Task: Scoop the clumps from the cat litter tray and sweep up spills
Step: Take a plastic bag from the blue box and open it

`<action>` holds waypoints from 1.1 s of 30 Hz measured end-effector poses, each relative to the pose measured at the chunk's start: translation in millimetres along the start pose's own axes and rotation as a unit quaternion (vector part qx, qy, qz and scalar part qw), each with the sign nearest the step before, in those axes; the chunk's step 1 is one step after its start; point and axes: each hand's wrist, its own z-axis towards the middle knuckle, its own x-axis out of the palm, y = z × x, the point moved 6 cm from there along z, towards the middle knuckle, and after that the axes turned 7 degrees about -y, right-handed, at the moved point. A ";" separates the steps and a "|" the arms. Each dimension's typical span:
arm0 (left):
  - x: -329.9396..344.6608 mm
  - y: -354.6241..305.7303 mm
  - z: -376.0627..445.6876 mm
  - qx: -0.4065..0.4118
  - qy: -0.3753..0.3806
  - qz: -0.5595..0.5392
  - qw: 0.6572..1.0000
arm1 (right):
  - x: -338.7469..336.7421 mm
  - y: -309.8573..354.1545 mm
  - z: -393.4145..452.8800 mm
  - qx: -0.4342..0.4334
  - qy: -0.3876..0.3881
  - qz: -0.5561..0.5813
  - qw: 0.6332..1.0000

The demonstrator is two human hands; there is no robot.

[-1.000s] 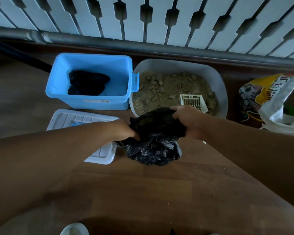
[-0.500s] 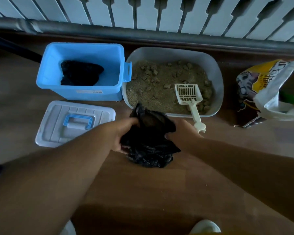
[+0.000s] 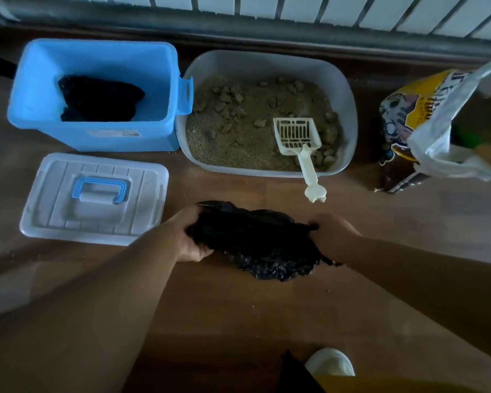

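Fingers of both hands clamp a black bag (image 3: 255,242) low over the floor (image 3: 238,313): left hand (image 3: 186,236) grips its left edge, right hand (image 3: 333,235) its right edge. Tray (image 3: 343,89) sits just beyond, sand and clumps (image 3: 230,100) inside. Scoop (image 3: 296,136) lies in the tray's right part, handle sticking out over the near rim. Blue bin (image 3: 97,137) touches the tray's left side, dark bag inside. Lid (image 3: 94,199) lies in front of the bin. Litter bag (image 3: 403,120) stands right of the tray.
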 end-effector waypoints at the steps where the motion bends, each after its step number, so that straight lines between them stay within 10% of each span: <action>1: 2.7 -2.8 -2.0 -0.004 0.022 0.032 0.999 | -2.6 -8.7 -2.1 0.029 0.002 0.045 0.999; 3: 5.4 -9.4 -8.3 -0.002 0.060 0.109 0.992 | -4.7 -22.9 -7.5 0.095 0.006 0.230 0.969; 6: 4.1 -10.7 -19.2 -0.008 0.130 0.221 0.967 | 1.5 -18.0 -19.6 0.180 0.055 0.528 0.828; 11: -0.9 -6.2 -11.2 0.028 0.113 0.261 0.958 | 17.6 16.6 -24.7 0.197 0.091 0.631 0.745; 20: -7.0 -24.9 -2.6 0.088 0.090 -0.108 0.986 | 14.5 19.7 -22.7 0.179 0.165 0.562 0.791; 27: -5.9 -6.3 8.2 0.068 0.008 0.046 0.997 | -13.4 3.9 7.1 0.008 -0.099 0.219 0.971; 33: 5.5 -9.1 10.1 0.120 -0.046 0.051 0.990 | 16.0 33.8 -22.2 -0.112 -0.145 -0.042 0.982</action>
